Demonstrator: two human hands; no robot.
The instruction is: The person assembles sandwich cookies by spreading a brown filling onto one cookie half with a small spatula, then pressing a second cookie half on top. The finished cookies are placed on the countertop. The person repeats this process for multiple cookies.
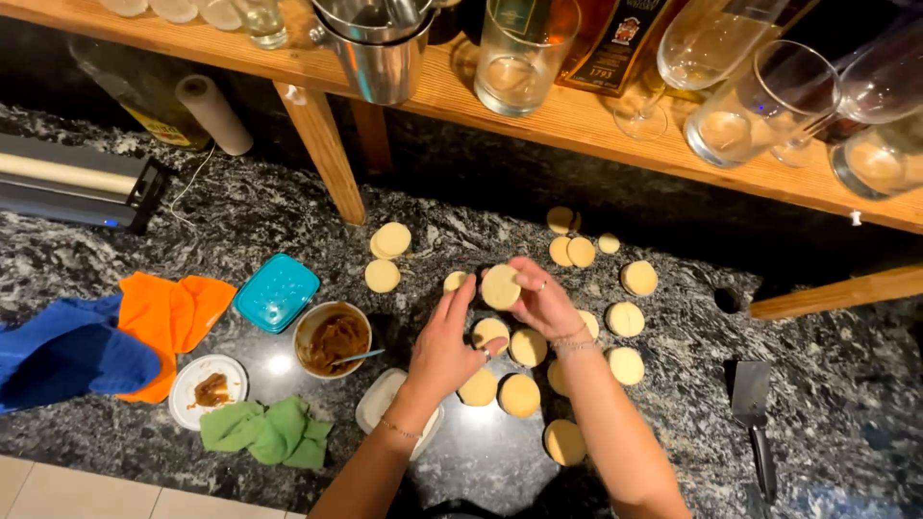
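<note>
Speckled black worktop point(673, 404) spreads beneath you, round pale biscuits point(519, 394) nearest your wrists, and just beyond them your right hand point(543, 303) pinches one biscuit point(500, 286) flat-side up while your open left hand point(444, 346) closes in from its left, wooden shelf point(577, 120) behind.

Setting: home kitchen, baking in progress. Evidence: dark speckled stone counter point(240, 221) as landmark. Above its far edge, a wooden shelf point(577, 120) carrying drinking glasses point(514, 58), wine glasses point(707, 48) and a steel pot point(380, 53). On the counter, many round pale cookies point(625, 319); left of them a bowl of brown spread point(332, 338), a teal lid point(277, 291) and cloths point(173, 312). Right of the cookies, a metal spatula point(752, 399).
</note>
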